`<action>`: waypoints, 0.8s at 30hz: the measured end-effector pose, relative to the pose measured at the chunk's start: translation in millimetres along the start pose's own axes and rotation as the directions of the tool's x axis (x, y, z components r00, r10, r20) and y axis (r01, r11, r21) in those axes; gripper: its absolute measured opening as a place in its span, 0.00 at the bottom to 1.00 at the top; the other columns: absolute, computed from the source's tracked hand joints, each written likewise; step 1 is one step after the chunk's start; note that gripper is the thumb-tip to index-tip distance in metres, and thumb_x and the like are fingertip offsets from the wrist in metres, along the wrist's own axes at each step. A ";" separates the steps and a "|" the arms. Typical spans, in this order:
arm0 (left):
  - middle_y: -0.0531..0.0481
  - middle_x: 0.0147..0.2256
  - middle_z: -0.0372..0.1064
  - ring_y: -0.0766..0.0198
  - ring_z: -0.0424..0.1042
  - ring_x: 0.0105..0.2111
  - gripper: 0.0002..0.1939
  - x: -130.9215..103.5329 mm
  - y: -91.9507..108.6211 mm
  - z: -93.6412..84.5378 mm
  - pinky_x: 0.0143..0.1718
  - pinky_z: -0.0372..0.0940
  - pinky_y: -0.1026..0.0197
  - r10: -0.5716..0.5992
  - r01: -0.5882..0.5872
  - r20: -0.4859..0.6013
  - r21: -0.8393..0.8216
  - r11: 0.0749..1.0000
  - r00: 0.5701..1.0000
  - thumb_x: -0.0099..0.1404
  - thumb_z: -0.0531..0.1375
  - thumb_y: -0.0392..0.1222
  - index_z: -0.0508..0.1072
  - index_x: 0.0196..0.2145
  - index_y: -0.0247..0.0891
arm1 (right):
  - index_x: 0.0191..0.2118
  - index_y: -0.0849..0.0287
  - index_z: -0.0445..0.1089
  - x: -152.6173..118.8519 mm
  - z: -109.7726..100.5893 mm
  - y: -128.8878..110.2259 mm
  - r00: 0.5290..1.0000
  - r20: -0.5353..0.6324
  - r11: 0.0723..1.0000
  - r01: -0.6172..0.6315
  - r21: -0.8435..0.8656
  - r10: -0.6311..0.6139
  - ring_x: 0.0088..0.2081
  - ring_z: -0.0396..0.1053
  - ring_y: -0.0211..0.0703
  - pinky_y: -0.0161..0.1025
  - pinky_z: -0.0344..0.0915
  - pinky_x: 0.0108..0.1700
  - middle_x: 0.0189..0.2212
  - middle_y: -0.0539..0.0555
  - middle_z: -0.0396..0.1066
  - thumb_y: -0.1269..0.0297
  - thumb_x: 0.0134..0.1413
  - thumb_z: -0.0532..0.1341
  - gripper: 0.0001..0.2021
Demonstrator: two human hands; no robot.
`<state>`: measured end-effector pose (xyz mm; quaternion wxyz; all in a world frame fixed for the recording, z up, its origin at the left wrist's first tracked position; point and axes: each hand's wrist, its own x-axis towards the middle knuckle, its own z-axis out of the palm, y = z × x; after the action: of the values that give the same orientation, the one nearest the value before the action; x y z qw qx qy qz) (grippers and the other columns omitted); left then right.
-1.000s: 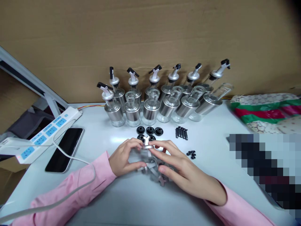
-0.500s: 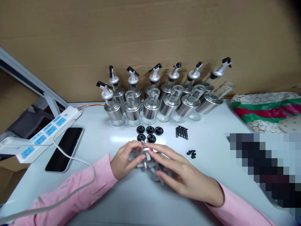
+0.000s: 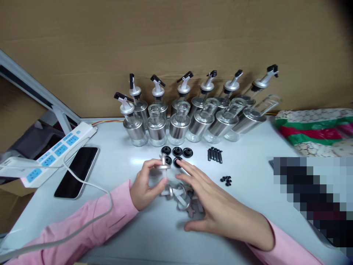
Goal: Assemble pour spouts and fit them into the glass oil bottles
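Between the thumb and fingers of my left hand (image 3: 147,184) is a silver pourer top (image 3: 164,167), held roughly upright. My right hand (image 3: 217,206) is spread with nothing in it, its palm over a small pile of loose silver pourer tops (image 3: 182,195) that it partly hides. Its fingertips reach the black round stoppers (image 3: 177,151), which lie in two short rows behind both hands. Several narrow black pieces (image 3: 215,154) lie to the right of the stoppers, and a cluster of tiny black caps (image 3: 226,180) is nearer me.
Glass and steel bottles (image 3: 156,129) stand in two rows along the cardboard wall; the back ones have pourers. At left are a power strip (image 3: 59,151), a black phone (image 3: 77,173) and a white cable crossing my left sleeve. A patterned plastic bag (image 3: 317,129) is at right.
My right hand has come away from the silver top and opened wider, shifting right and down. My left hand keeps the top and has moved it slightly left.
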<state>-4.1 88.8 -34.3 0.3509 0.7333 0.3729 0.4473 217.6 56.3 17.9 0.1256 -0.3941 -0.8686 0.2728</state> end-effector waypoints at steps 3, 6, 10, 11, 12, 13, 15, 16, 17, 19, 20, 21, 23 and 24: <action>0.47 0.43 0.62 0.61 0.67 0.45 0.18 -1.0 -2.3 0.8 0.48 0.62 0.57 0.044 -0.054 -0.086 -0.118 0.991 0.995 0.65 0.56 0.35 0.56 0.50 0.43 | 0.60 0.66 0.55 -5.1 12.0 -5.7 0.999 0.013 0.997 -0.029 -0.066 0.030 0.66 0.40 0.65 0.65 0.52 0.60 0.65 0.74 0.44 0.54 0.47 0.67 0.38; 0.46 0.44 0.61 0.60 0.66 0.48 0.16 -0.1 -0.6 1.8 0.49 0.61 0.54 0.076 -0.086 -0.057 -0.194 0.977 0.995 0.67 0.54 0.37 0.55 0.51 0.43 | 0.63 0.63 0.52 -3.7 23.0 -13.1 0.999 0.045 0.994 -0.023 -0.107 0.028 0.65 0.41 0.68 0.68 0.53 0.58 0.65 0.73 0.45 0.58 0.54 0.62 0.33; 0.43 0.48 0.62 0.59 0.65 0.50 0.16 -1.2 2.0 2.2 0.51 0.61 0.51 0.093 -0.077 0.075 -0.200 0.977 0.993 0.69 0.52 0.39 0.53 0.52 0.42 | 0.62 0.62 0.55 12.9 29.2 -19.2 0.996 0.071 0.994 -0.051 -0.097 0.058 0.66 0.41 0.64 0.65 0.50 0.60 0.65 0.70 0.45 0.65 0.59 0.57 0.25; 0.42 0.49 0.62 0.58 0.64 0.51 0.16 -2.3 1.6 2.2 0.52 0.60 0.51 0.093 -0.075 0.097 -0.181 0.981 0.991 0.69 0.52 0.39 0.53 0.52 0.41 | 0.62 0.64 0.55 18.6 31.0 -19.8 0.995 0.062 0.994 -0.070 -0.084 0.076 0.66 0.41 0.63 0.65 0.50 0.61 0.65 0.71 0.45 0.65 0.60 0.56 0.25; 0.41 0.50 0.61 0.58 0.64 0.52 0.16 -3.4 0.5 2.0 0.53 0.60 0.50 0.093 -0.075 0.110 -0.153 0.985 0.990 0.69 0.52 0.38 0.52 0.53 0.41 | 0.62 0.67 0.54 24.2 33.4 -20.3 0.995 0.043 0.994 -0.089 -0.070 0.092 0.66 0.41 0.62 0.64 0.49 0.61 0.65 0.71 0.46 0.64 0.61 0.56 0.25; 0.41 0.50 0.61 0.57 0.63 0.53 0.17 -4.6 -1.1 1.8 0.53 0.60 0.50 0.096 -0.083 0.117 -0.117 0.990 0.988 0.68 0.52 0.38 0.52 0.53 0.41 | 0.62 0.69 0.53 29.5 36.3 -20.6 0.994 0.018 0.993 -0.103 -0.058 0.104 0.66 0.40 0.62 0.64 0.48 0.62 0.65 0.72 0.46 0.63 0.61 0.55 0.27; 0.39 0.51 0.61 0.55 0.62 0.55 0.19 -6.3 -4.9 1.4 0.54 0.59 0.48 0.109 -0.105 0.118 -0.035 0.994 0.987 0.67 0.53 0.38 0.52 0.53 0.40 | 0.63 0.72 0.50 37.6 42.6 -21.3 0.993 -0.034 0.993 -0.115 -0.042 0.113 0.67 0.37 0.62 0.65 0.45 0.62 0.65 0.73 0.46 0.59 0.60 0.56 0.31; 0.39 0.51 0.61 0.54 0.62 0.55 0.19 -6.7 -6.7 1.2 0.54 0.59 0.47 0.120 -0.122 0.120 0.003 0.993 0.985 0.67 0.53 0.38 0.52 0.54 0.40 | 0.63 0.73 0.48 39.9 44.9 -21.8 0.992 -0.048 0.993 -0.116 -0.034 0.114 0.67 0.36 0.62 0.66 0.44 0.62 0.65 0.73 0.46 0.57 0.59 0.57 0.34; 0.38 0.52 0.60 0.54 0.62 0.56 0.20 -6.8 -8.1 1.1 0.54 0.59 0.47 0.136 -0.141 0.121 0.034 0.989 0.983 0.67 0.53 0.37 0.52 0.54 0.40 | 0.63 0.74 0.46 40.9 45.9 -22.5 0.992 -0.058 0.993 -0.115 -0.025 0.114 0.67 0.35 0.63 0.66 0.44 0.62 0.65 0.74 0.45 0.54 0.57 0.59 0.37; 0.37 0.53 0.60 0.53 0.61 0.57 0.20 -6.0 -9.3 1.0 0.55 0.58 0.46 0.172 -0.181 0.116 0.066 0.981 0.978 0.67 0.53 0.36 0.51 0.54 0.40 | 0.63 0.75 0.46 39.2 42.7 -24.0 0.992 -0.065 0.994 -0.107 0.001 0.107 0.67 0.36 0.64 0.65 0.46 0.62 0.65 0.75 0.44 0.52 0.54 0.61 0.41; 0.38 0.52 0.61 0.54 0.61 0.57 0.20 -5.4 -9.2 1.0 0.55 0.58 0.46 0.186 -0.194 0.111 0.068 0.979 0.976 0.67 0.53 0.36 0.51 0.54 0.40 | 0.62 0.74 0.47 36.7 38.4 -24.7 0.992 -0.075 0.995 -0.101 0.016 0.102 0.67 0.37 0.64 0.63 0.49 0.62 0.65 0.75 0.44 0.51 0.52 0.62 0.41; 0.38 0.52 0.62 0.54 0.62 0.56 0.20 -4.7 -8.7 1.0 0.55 0.59 0.47 0.188 -0.195 0.103 0.063 0.979 0.977 0.67 0.53 0.36 0.51 0.54 0.40 | 0.61 0.71 0.50 33.6 32.8 -24.9 0.991 -0.093 0.995 -0.095 0.028 0.097 0.67 0.40 0.63 0.61 0.52 0.62 0.65 0.74 0.44 0.52 0.52 0.62 0.38; 0.39 0.50 0.64 0.55 0.64 0.54 0.19 -3.2 -7.2 0.8 0.52 0.61 0.48 0.167 -0.172 0.090 0.051 0.984 0.982 0.68 0.53 0.37 0.51 0.54 0.41 | 0.57 0.64 0.57 26.9 19.3 -23.0 0.980 -0.164 0.994 -0.103 0.042 0.109 0.65 0.47 0.61 0.57 0.58 0.59 0.63 0.70 0.48 0.53 0.53 0.61 0.30; 0.39 0.49 0.64 0.55 0.66 0.52 0.19 -2.4 -6.3 0.6 0.50 0.62 0.49 0.160 -0.165 0.099 0.053 0.985 0.982 0.68 0.53 0.38 0.51 0.54 0.41 | 0.55 0.60 0.59 24.0 12.8 -20.1 0.967 -0.220 0.992 -0.120 0.047 0.127 0.63 0.52 0.59 0.57 0.59 0.58 0.61 0.67 0.51 0.54 0.54 0.60 0.25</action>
<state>-5.8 89.7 -40.8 0.3080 0.7920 0.3082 0.4277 183.8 58.7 19.0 0.2114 -0.4735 -0.8181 0.2485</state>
